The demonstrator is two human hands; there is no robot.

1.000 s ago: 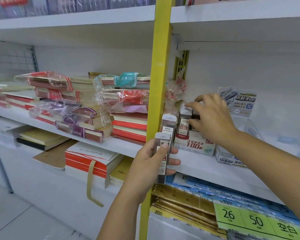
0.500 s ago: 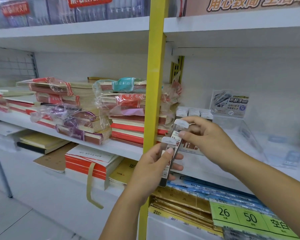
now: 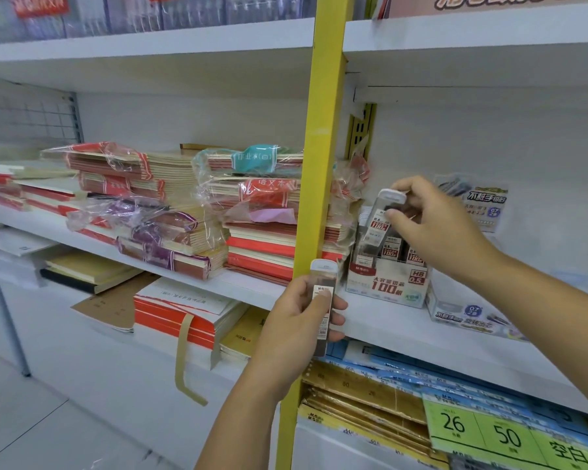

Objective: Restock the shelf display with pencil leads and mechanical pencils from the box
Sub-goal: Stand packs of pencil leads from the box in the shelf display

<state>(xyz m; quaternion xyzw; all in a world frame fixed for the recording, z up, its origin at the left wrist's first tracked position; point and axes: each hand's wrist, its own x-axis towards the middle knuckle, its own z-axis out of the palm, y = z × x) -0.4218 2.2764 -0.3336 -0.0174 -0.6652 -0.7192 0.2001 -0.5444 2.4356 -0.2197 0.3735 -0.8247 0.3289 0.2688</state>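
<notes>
White shop shelf (image 3: pixel 404 329): at its front edge the left hand (image 3: pixel 296 322) grips a slim clear plastic lead case with a white cap (image 3: pixel 324 278), upright. Farther in, the right hand (image 3: pixel 438 228) pinches a second such case (image 3: pixel 381 220), tilted above the red-and-white cardboard display box (image 3: pixel 387 283). Likely light, rigid, slick; hold the flat sides.

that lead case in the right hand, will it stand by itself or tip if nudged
Probably tips easily: the lead case is tall and narrow, so it likely needs the display box to stay upright. It looks like stiff clear plastic, likely light, since the right hand pinches it.
</notes>
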